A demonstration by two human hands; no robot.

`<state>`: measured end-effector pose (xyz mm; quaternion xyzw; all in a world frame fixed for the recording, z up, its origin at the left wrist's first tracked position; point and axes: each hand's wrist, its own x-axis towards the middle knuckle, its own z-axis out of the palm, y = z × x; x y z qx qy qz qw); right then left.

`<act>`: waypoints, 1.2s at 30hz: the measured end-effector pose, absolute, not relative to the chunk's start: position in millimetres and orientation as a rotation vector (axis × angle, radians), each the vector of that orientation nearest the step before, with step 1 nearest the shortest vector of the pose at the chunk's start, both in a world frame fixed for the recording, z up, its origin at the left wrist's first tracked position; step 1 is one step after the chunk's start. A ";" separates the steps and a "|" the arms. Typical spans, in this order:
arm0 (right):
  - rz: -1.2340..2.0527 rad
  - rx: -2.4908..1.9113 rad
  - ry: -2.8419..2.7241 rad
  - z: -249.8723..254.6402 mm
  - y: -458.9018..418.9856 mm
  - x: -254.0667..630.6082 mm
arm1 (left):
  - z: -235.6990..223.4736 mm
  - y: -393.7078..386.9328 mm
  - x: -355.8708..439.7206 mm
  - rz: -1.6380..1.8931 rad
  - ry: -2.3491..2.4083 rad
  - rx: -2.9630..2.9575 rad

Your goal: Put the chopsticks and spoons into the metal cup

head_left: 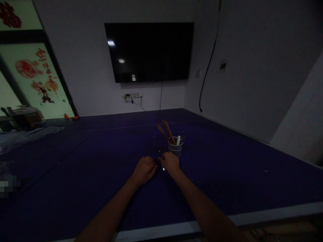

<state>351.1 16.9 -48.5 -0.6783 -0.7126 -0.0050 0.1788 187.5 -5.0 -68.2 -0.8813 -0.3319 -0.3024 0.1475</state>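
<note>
My left hand [145, 170] rests low over the dark blue surface [101, 174], its fingers curled in. What is in it, if anything, is hidden. Just to its right, my right hand [171, 162] is also closed, with the fingers bent down. A small shiny thing [164, 169] shows at the underside of my right hand, too small to name. Directly behind that hand stands a grey cup [175, 148], its lower part partly covered by the hand. Brown chopsticks [166, 131] and a white handle [178, 140] stick up out of the cup, leaning.
Small pale bits lie scattered around the cup. Clear plastic sheeting [30, 134] and dark items lie at the far left, with small orange objects [71, 117] by the door frame. A television [151, 52] hangs on the back wall; a black cable [208, 69] runs down the right wall.
</note>
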 end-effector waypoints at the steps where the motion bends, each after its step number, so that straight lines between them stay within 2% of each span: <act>1: -0.001 -1.931 -2.014 -50.3 17.6 351.4 | -68.4 -4.8 187.4 -0.867 -0.953 -2.535; 19: 0.018 -1.986 -1.996 -50.3 21.8 349.2 | -69.3 -5.3 187.3 -0.838 -1.021 -2.479; 23: -0.010 -1.772 -2.103 -45.1 17.1 344.1 | -71.6 -1.8 184.2 -0.987 -1.214 -2.312; 29: -0.042 -1.212 -2.295 -44.3 8.0 334.4 | -74.0 7.8 175.2 -1.440 -1.447 -2.181; 33: -0.098 -1.094 -2.271 -49.1 7.8 331.3 | -68.6 3.4 176.5 -1.650 -1.282 -2.263; 36: -0.116 -0.995 -2.215 -50.8 5.6 332.9 | -65.0 -3.8 179.2 -1.575 -1.089 -2.256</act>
